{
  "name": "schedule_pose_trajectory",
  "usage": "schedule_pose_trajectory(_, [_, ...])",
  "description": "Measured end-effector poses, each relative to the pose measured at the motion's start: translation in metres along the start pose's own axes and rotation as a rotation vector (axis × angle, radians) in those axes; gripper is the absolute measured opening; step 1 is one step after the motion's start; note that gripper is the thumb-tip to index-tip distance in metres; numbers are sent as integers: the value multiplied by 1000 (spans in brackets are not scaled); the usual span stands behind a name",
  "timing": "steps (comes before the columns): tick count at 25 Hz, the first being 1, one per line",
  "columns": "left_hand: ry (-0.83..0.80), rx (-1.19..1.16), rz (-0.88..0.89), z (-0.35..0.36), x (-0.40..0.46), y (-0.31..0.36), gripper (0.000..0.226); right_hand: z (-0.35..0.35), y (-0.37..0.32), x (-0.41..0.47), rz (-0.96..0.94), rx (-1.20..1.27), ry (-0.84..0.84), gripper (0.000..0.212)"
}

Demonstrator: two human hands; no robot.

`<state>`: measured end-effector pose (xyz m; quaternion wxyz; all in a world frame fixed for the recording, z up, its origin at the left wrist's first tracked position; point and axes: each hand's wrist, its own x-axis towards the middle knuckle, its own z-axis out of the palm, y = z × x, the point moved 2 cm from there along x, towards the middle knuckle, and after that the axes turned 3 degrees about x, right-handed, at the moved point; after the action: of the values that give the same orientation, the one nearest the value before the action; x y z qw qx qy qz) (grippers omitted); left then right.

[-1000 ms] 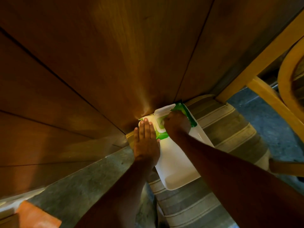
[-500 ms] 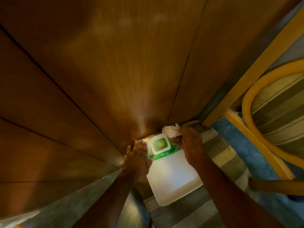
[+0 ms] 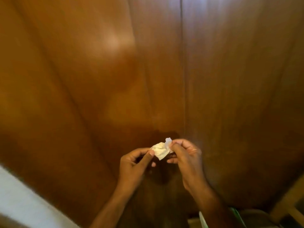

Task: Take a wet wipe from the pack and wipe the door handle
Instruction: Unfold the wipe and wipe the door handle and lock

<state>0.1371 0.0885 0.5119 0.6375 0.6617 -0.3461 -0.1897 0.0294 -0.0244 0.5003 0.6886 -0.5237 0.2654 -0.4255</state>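
- Now, head view: your left hand (image 3: pixel 134 162) and right hand (image 3: pixel 185 155) each pinch the crumpled white wet wipe (image 3: pixel 161 149), held before the brown wooden door (image 3: pixel 98 79).
- Wipe taken; no handle visible, wiping remains.

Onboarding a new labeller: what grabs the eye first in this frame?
The crumpled white wipe, low centre, pinched between the left hand and right hand. Behind them, glossy brown wood panelling fills nearly the whole view, with one vertical seam right of centre. No door handle shows.
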Motion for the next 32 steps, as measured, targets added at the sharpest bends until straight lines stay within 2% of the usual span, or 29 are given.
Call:
schedule_pose_trajectory(2, [35,90,112,-58,3,36,12,56,-30,-3,-28,24,8,23])
schedule_pose_trajectory(6, [61,212,302,-170,6,83,12,148,-63,-17,36,282,183,25])
schedule_pose_trajectory(9, [66,305,334,-248,8,98,16,216,-73,-36,20,346,182,22])
schedule_pose_trajectory(12, [15,618,440,-314,14,117,15,278,-79,-58,-23,309,140,30])
schedule_pose_trajectory(13, [2,632,444,-334,18,123,16,295,-81,-63,-32,296,109,32])
schedule_pose_trajectory(14, [-22,519,386,-348,22,130,19,307,-83,-66,-29,274,61,36])
schedule_pose_trajectory(15, [-47,309,275,-357,25,136,22,314,-84,-67,-9,248,-17,46])
schedule_pose_trajectory(17, [-108,-103,34,-364,27,142,24,327,-84,-72,111,169,-284,74])
schedule_pose_trajectory(18, [-125,-212,-32,-365,25,141,23,333,-81,-76,194,118,-455,80])
schedule_pose_trajectory(20, [-144,-208,-66,-371,24,134,21,343,-74,-85,347,88,-719,72])
schedule_pose_trajectory(21, [-142,-114,-42,-378,24,131,20,346,-71,-88,405,137,-763,66])
schedule_pose_trajectory(23, [-85,248,95,-401,24,123,19,346,-65,-86,436,353,-750,60])
schedule_pose_trajectory(26, [118,917,311,-452,15,113,17,347,-51,-78,465,555,-609,53])
schedule_pose_trajectory(28, [328,1298,319,-493,-7,107,18,359,-32,-77,510,630,-527,54])
schedule_pose_trajectory(30, [510,1484,324,-532,-38,104,26,384,-9,-78,535,702,-489,43])
schedule_pose_trajectory(32, [687,1619,389,-570,-74,105,33,419,16,-91,578,613,-452,39])
